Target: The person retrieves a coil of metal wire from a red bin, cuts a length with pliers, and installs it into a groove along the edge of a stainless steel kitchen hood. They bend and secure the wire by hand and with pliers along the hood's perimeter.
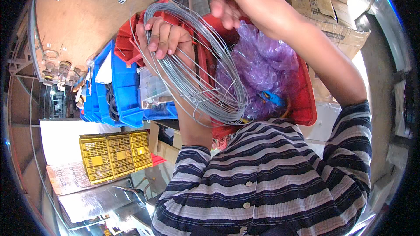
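Note:
A large loose coil of grey metal wire point(205, 57) hangs at a slant in front of me. My left hand point(168, 39) is closed round its left side, with several strands passing under the fingers and across the wrist. Beyond the coil's upper right edge, my right hand point(227, 2) is raised, slightly blurred. Its fingers are loosely bent and apart, and I see nothing in them. Below the coil, a red plastic bin point(308, 105) holds crumpled purple clear plastic film point(267, 57) and a small blue object point(272, 98), its kind unclear.
Blue plastic bins point(131, 116) stand left of the bin, one holding dark rings. Another red bin point(124, 48) sits beside them. A wooden board point(92, 8) rises at far left. Yellow crates point(116, 157) lie lower left; an open cardboard box point(350, 39) stands far right.

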{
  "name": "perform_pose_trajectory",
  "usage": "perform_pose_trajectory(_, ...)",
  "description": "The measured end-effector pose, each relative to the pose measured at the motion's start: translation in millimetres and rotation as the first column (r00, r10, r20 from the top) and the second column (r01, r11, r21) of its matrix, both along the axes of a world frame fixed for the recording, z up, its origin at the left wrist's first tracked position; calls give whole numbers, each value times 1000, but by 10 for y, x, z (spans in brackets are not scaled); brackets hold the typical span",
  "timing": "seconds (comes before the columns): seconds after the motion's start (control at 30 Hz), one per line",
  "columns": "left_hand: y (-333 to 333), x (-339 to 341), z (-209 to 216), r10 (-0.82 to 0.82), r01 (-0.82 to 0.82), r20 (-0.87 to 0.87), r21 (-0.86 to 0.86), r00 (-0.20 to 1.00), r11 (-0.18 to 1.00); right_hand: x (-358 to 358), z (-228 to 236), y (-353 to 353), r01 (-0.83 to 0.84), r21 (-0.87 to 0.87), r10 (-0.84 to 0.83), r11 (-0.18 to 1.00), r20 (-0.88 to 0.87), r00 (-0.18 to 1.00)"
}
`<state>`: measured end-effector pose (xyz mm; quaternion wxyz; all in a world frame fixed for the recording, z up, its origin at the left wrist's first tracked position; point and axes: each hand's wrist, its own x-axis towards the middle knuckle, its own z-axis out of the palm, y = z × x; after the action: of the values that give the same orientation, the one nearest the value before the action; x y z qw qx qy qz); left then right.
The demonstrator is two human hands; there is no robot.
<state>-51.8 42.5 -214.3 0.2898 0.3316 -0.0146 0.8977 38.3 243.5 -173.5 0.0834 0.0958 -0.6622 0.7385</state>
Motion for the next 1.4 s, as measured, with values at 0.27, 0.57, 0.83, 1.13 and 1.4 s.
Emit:
perform_pose_trajectory(0.27,86,-166,-59,22,-37,164,92,986,995,616,-532,-90,-60,32,62,998,-57,996)
perform_pose_trajectory(0.57,113,-240,-158,49,-60,157,64,986,996,818,-763,-393,425,401,-51,811,-676,735)
perform_pose_trajectory(0.83,112,-245,-193,22,-31,124,75,992,997,773,-819,-505,466,369,-92,804,-699,710)
perform_pose_trajectory(1.13,104,-92,-87,74,-92,358,32,931,995,789,-630,-364,55,394,100,918,-362,927)
perform_pose_trajectory(1.4,0,-145,-61,83,-113,524,27,848,993,799,-759,-408,-24,62,40,998,-273,961)
